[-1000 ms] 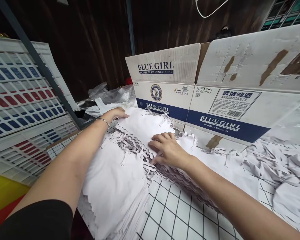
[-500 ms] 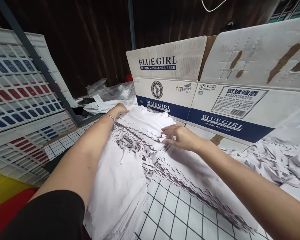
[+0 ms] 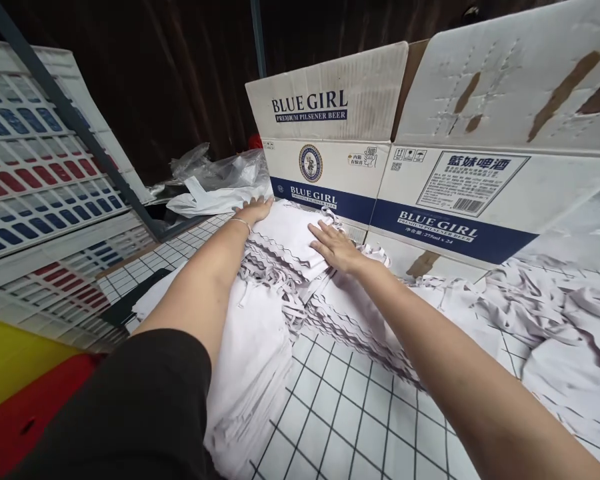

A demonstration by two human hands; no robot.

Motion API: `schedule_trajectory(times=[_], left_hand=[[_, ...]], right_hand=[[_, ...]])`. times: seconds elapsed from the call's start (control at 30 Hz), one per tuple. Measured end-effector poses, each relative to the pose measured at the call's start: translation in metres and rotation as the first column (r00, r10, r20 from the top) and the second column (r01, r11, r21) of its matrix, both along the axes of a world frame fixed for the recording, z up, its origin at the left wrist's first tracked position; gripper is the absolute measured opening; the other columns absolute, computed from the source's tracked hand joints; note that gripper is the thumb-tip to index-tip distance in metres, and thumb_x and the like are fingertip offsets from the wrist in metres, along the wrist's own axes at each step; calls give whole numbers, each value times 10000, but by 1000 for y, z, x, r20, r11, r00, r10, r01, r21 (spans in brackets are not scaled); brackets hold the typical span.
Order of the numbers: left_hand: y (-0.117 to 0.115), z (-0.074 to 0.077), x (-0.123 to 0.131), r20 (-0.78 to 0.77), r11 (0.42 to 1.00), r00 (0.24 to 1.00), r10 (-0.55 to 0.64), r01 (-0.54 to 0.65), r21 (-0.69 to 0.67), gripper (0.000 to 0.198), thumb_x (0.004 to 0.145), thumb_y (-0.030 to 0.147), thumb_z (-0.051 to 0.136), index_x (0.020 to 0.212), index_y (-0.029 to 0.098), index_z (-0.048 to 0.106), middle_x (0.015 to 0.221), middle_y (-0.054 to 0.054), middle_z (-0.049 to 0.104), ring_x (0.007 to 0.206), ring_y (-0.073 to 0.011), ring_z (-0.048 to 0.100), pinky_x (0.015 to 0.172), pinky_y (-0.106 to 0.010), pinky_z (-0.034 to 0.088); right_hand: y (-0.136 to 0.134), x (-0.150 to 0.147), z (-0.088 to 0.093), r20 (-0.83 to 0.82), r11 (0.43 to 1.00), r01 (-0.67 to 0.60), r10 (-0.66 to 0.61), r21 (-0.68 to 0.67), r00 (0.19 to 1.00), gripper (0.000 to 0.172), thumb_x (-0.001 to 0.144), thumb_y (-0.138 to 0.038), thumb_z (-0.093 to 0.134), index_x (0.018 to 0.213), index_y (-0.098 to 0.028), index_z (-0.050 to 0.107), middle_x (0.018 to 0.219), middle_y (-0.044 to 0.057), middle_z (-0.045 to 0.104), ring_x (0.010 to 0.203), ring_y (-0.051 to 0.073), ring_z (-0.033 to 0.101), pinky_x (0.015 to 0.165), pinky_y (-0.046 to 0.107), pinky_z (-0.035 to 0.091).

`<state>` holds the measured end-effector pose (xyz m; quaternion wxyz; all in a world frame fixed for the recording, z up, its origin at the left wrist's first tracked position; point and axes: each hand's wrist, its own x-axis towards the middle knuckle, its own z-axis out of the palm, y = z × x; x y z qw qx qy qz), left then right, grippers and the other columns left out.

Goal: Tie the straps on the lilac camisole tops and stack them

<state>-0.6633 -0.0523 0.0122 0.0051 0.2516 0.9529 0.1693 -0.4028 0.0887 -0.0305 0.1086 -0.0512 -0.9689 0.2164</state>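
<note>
A stack of white cloth pieces (image 3: 287,233) with zigzag edges and thin straps lies on the grid-patterned table (image 3: 340,413), close to a cardboard box. My left hand (image 3: 255,209) rests flat on the stack's far left edge, fingers stretched out, a thin bracelet on the wrist. My right hand (image 3: 334,247) lies flat on top of the stack at its right side, fingers spread. A second, lower pile of the same white cloth (image 3: 250,353) lies nearer to me under my left forearm.
A white and blue "Blue Girl" beer carton (image 3: 380,167) with raised flaps stands behind the stack. Loose white cloth (image 3: 555,320) is heaped at the right. Clear plastic bags (image 3: 215,177) lie at the back left. White slotted crates (image 3: 35,167) and a metal bar (image 3: 75,120) stand on the left.
Both hands have moved forward towards the carton, pushing the top stack of cloth away from me. My right hand shifted from the stack's near edge to lie flat on its top.
</note>
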Motion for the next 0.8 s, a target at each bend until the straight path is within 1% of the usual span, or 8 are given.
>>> schedule_trajectory(times=[0.1, 0.17, 0.3, 0.43, 0.5, 0.6, 0.7, 0.8], left_hand=[[2, 35, 26, -166, 998, 986, 30, -39, -54, 724, 918, 562, 376, 1508, 164, 244, 1582, -181, 126, 1436, -430, 35, 1068, -680, -13], [3, 66, 52, -284, 996, 956, -69, 50, -72, 707, 927, 496, 438, 1507, 150, 230, 1557, -185, 206, 1414, -436, 124, 1051, -669, -33], [-10, 106, 124, -273, 884, 852, -448, 467, 6, 659, 946, 501, 375, 1440, 65, 348, 1399, -138, 434, 1292, -370, 384, 1042, -531, 221], [-33, 90, 225, -143, 750, 741, -656, 661, -12, 600, 833, 620, 488, 1308, 261, 565, 1214, -13, 609, 1234, -303, 487, 1006, -371, 384], [-42, 80, 285, -51, 712, 711, -701, 702, -4, 559, 779, 620, 554, 1242, 313, 623, 1166, -15, 647, 1231, -310, 494, 1008, -380, 402], [-41, 77, 369, 54, 541, 538, -841, 835, 103, 460, 738, 586, 611, 1151, 396, 674, 1138, -2, 678, 1202, -295, 521, 1028, -386, 405], [-7, 66, 428, 102, 362, 347, -932, 902, 237, 356, 795, 539, 547, 1066, 374, 707, 1096, 5, 700, 1101, -263, 590, 962, -356, 461], [62, 23, 465, 216, 333, 286, -933, 916, 225, 278, 838, 440, 510, 914, 274, 719, 923, -25, 725, 898, -228, 653, 787, -313, 515]], right_hand=[[-3, 21, 8, -72, 999, 43, -45, -32, 996, 658, 936, -608, 336, 1512, -309, 232, 1591, 66, 166, 1458, 333, 124, 1139, 615, 110], [3, 52, 19, -173, 996, 72, -80, -55, 982, 661, 952, -582, 314, 1527, -289, 172, 1591, 66, 172, 1462, 309, 123, 1141, 598, 133], [22, 153, 41, -340, 979, 202, -196, -18, 920, 613, 960, -516, 346, 1515, -306, 195, 1565, 26, 263, 1442, 280, 216, 1143, 547, 203], [21, 273, 36, -424, 884, 467, -413, 27, 806, 600, 908, -464, 492, 1456, -275, 341, 1470, 71, 429, 1351, 304, 373, 1102, 511, 295], [15, 329, 20, -452, 814, 580, -519, -4, 726, 559, 903, -439, 508, 1417, -250, 395, 1402, 95, 499, 1293, 289, 436, 1068, 478, 345], [9, 404, -11, -427, 709, 703, -652, -50, 627, 475, 904, -412, 508, 1342, -230, 474, 1318, 96, 568, 1223, 261, 490, 1014, 439, 395], [16, 461, -37, -307, 567, 822, -793, -55, 526, 297, 879, -365, 534, 1113, -209, 632, 1123, 81, 674, 1075, 254, 568, 941, 418, 424], [35, 488, -52, -163, 500, 865, -858, -40, 488, 182, 860, -280, 531, 910, -193, 683, 931, 57, 704, 917, 216, 597, 872, 363, 432]])
